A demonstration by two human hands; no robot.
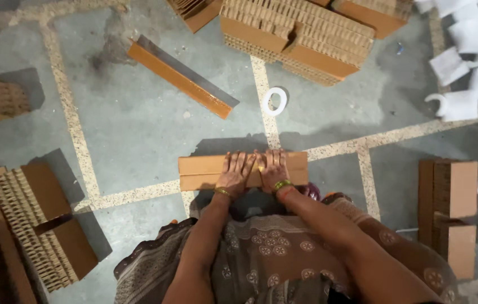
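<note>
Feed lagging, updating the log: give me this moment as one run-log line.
left hand: flat on long brown cardboard block | right hand: flat beside it | block: on grey concrete floor | white tape ring: beyond

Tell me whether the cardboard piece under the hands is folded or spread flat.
Folded. The cardboard piece shows two stacked layers with a seam along its length, and the left hand and right hand press down on it.

Dim, warm light; soft shadows fall up-frame; white pieces glare; edges slightly distorted.
</note>
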